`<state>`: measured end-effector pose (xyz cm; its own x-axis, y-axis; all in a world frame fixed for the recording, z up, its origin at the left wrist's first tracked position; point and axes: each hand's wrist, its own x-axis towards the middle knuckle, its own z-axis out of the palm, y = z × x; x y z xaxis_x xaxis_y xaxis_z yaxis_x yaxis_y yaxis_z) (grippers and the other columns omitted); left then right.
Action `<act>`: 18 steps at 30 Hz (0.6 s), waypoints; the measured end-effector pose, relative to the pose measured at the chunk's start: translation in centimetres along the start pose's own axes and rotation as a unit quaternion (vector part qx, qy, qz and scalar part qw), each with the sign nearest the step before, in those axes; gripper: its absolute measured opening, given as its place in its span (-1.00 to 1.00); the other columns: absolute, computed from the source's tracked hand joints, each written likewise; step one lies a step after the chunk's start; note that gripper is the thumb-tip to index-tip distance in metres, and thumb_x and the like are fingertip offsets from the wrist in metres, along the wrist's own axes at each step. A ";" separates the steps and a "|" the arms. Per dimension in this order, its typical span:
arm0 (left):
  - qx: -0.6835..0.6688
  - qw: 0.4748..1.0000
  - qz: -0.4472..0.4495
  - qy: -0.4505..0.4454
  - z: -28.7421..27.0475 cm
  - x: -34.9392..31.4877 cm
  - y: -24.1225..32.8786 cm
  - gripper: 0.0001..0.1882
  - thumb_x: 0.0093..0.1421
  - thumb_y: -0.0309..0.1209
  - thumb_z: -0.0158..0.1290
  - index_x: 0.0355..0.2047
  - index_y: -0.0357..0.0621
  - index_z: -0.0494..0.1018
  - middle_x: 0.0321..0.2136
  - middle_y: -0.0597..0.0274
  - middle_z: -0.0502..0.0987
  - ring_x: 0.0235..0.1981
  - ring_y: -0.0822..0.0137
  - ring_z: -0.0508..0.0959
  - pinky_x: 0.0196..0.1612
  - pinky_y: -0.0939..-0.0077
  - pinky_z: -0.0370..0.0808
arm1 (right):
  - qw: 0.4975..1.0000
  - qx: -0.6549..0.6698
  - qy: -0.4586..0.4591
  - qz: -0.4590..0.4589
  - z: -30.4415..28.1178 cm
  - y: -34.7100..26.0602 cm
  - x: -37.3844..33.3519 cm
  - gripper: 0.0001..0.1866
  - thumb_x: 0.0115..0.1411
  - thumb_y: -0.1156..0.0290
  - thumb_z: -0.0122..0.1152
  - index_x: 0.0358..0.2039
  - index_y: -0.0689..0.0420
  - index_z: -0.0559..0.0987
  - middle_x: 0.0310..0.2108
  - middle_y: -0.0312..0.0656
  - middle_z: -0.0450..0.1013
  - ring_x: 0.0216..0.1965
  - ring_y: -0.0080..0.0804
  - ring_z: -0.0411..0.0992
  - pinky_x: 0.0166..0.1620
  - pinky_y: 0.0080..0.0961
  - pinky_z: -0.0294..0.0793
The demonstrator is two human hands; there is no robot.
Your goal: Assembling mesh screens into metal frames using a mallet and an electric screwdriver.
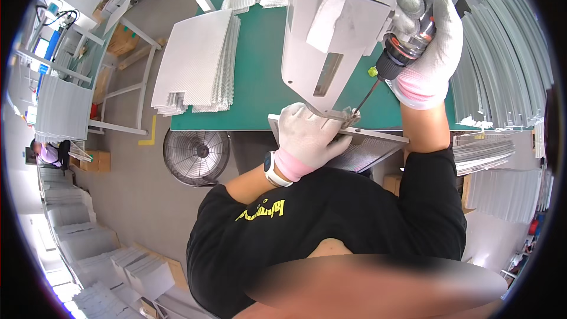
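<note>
My right hand, in a white and pink glove, is closed around a black cordless drill with orange parts. Its long thin bit points down and left to a small metal fitting at the lower tip of a grey-white machine. My left hand, gloved the same way and with a white watch at the wrist, grips the edge of a white-framed mesh panel beside that fitting. The panel juts out past the table's front edge toward my body. My fingertips are partly hidden against the machine.
A stack of white mesh sheets lies on the green table left of the machine. Many grey panels stand at the right. On the floor, a round fan sits by the table. A strip of white cloth hangs over the machine.
</note>
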<state>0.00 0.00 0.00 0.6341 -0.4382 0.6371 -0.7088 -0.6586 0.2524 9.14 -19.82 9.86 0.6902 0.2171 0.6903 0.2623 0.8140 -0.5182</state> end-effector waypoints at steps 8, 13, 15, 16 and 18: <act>-0.053 0.998 -0.008 -0.036 0.5 -0.3 0.8 -0.67 -0.07 -0.16 0.30 -0.27 0.05 0.64 -0.56 0.41 0.43 -0.53 0.34 0.49 -0.51 0.33 0.33 | 0.982 -0.152 0.065 0.095 3.3 1.1 -1.7 -0.44 0.28 0.03 0.22 0.07 0.18 0.33 -0.48 -0.27 0.37 -0.59 -0.62 0.29 -0.53 -0.68 0.28; -0.091 0.996 0.026 0.006 1.8 -0.8 1.0 -0.63 0.00 -0.20 0.30 -0.15 0.06 0.64 -0.56 0.40 0.39 -0.54 0.36 0.46 -0.51 0.41 0.34 | 0.988 -0.100 0.073 0.088 3.2 1.8 -2.3 -0.09 0.19 0.02 0.35 0.35 0.18 0.10 -0.54 -0.30 0.33 -0.67 -0.65 0.24 -0.63 -0.72 0.19; -0.191 0.981 0.015 -0.043 2.5 -1.1 0.8 -0.61 0.06 -0.25 0.29 -0.08 0.02 0.60 -0.54 0.36 0.40 -0.52 0.36 0.46 -0.47 0.40 0.37 | 0.989 -0.075 0.077 0.100 3.3 1.2 -2.9 -0.07 0.16 0.00 0.39 0.34 0.18 0.12 -0.57 -0.31 0.31 -0.69 -0.66 0.22 -0.64 -0.73 0.16; -0.189 0.981 0.013 -0.042 3.2 -1.8 0.5 -0.61 0.06 -0.25 0.29 -0.08 0.02 0.60 -0.54 0.36 0.40 -0.52 0.36 0.46 -0.47 0.40 0.37 | 0.989 -0.059 0.077 0.108 3.3 1.2 -3.0 -0.06 0.14 -0.01 0.41 0.33 0.18 0.13 -0.58 -0.32 0.30 -0.69 -0.66 0.22 -0.65 -0.74 0.15; -0.219 0.957 -0.062 -0.179 4.7 -3.4 -0.1 -0.50 0.10 -0.18 0.22 0.07 0.03 0.52 -0.12 0.23 0.44 -0.08 0.18 0.43 -0.05 0.20 0.35 | 0.989 -0.033 0.090 0.116 3.2 1.5 -3.2 -0.03 0.10 -0.02 0.44 0.33 0.20 0.14 -0.63 -0.33 0.29 -0.71 -0.67 0.22 -0.66 -0.73 0.13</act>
<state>-0.67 -1.33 -5.59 0.7312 -0.6069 0.3115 -0.6335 -0.4345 0.6402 5.17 -17.59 8.45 0.8445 0.2888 0.4511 0.1226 0.7156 -0.6877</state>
